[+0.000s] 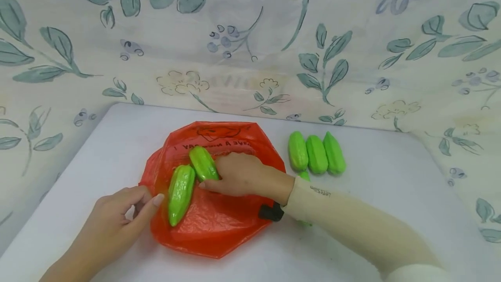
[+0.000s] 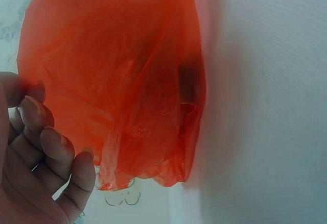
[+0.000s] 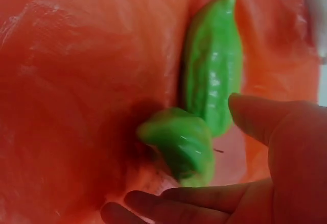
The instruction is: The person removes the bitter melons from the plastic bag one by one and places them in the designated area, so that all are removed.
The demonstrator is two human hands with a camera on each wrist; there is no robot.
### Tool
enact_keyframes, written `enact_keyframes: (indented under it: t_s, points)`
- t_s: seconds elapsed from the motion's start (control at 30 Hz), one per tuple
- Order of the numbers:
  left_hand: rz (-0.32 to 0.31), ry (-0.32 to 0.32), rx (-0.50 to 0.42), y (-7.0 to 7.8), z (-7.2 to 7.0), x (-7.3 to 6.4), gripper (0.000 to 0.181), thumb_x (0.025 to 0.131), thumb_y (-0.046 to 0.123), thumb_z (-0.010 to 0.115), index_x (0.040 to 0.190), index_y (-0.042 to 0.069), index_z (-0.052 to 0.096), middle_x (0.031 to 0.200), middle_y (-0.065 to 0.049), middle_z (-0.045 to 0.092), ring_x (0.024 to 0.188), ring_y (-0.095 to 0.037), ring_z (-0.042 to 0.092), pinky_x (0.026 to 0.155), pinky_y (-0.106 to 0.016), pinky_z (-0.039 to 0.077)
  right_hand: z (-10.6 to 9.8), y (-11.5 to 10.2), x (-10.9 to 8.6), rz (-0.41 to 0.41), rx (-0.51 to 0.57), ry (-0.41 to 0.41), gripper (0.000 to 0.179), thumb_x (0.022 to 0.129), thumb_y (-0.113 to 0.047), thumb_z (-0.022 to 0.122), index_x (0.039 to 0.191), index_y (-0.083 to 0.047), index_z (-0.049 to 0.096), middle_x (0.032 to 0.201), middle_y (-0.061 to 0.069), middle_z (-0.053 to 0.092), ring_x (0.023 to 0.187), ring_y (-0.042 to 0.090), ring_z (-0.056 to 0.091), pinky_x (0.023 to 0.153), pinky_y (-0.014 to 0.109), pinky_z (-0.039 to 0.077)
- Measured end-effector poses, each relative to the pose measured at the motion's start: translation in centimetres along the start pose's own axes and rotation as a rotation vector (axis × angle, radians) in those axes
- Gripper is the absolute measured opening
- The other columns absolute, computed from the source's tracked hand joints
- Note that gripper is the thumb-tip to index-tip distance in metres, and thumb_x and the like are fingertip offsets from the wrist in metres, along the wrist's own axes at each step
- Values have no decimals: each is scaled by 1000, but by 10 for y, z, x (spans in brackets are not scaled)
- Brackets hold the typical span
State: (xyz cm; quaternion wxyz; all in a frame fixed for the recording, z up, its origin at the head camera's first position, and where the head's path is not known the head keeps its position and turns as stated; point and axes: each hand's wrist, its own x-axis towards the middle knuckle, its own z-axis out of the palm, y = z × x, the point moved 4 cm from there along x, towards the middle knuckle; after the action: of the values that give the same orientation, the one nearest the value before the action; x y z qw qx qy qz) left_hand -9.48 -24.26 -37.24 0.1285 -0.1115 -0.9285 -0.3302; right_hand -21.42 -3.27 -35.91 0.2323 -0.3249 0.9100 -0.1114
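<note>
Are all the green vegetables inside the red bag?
No, three green vegetables lie on the table beside the red bag.

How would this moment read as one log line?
left hand: grips red bag at rim | right hand: in bag beside two green vegetables | on table: more green vegetables

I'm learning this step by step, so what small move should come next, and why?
Probably ease the right hand out of the red bag: its fingers look outstretched, not wrapped round either of the two green vegetables inside, and three more lie in a row outside.
</note>
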Motion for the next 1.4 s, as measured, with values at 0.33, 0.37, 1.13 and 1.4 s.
enact_keyframes:
  t_s: [0.33, 0.37, 1.13, 1.4]
  points:
    - [7, -3, -1, 2, 0, 1, 33, 95, 12, 76, 79, 27, 52, 65, 17, 45, 63, -5, 46, 51, -22, 39, 2, -4, 9, 100, -125, 19, 45, 99, -60, 63, 84, -18, 63, 71, -1, 59, 62, 13, 57, 53, 26, 48]
    - [6, -3, -1, 2, 0, 1, 33, 95, 12, 76, 79, 27, 52, 65, 17, 45, 63, -5, 46, 51, -22, 39, 2, -4, 9, 103, -131, 26, 45, 99, -60, 63, 84, -18, 63, 71, -1, 58, 62, 13, 57, 53, 26, 48]
    - [17, 8, 9, 2, 1, 2, 34, 94, 10, 77, 79, 26, 51, 64, 18, 44, 61, -4, 45, 50, -22, 39, -2, 15, 9, 50, -90, 52, 25, 96, -37, 75, 85, -17, 65, 70, -1, 58, 65, 13, 57, 58, 24, 46]
    - [-2, 2, 6, 2, 1, 1, 34, 95, 10, 77, 79, 26, 51, 64, 17, 45, 61, -5, 46, 49, -22, 38, -4, 19, 5, 19, -97, 44, 26, 94, -39, 75, 85, -17, 64, 71, -2, 56, 66, 13, 54, 59, 26, 43]
